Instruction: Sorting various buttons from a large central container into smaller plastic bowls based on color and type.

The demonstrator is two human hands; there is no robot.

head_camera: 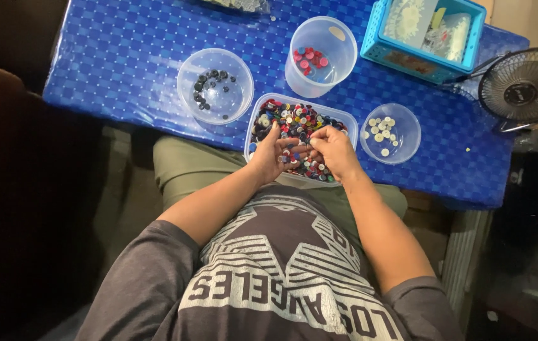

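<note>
A clear rectangular tub (344, 117) full of mixed coloured buttons (300, 120) stands at the near edge of the blue table. My left hand (272, 155) rests palm up inside it, cupping several buttons. My right hand (334, 150) is over the tub beside the left, fingertips pinched at the buttons in the left palm. Whether it grips a button is too small to tell. A round clear bowl (215, 85) holds dark buttons, a tall clear cup (321, 55) holds red and pink ones, and a small clear bowl (390, 133) holds white ones.
A light blue plastic basket (423, 35) with packets sits at the far right of the blue checked tablecloth (124, 57). A small black fan (524, 88) stands at the table's right edge. My knees are under the near edge.
</note>
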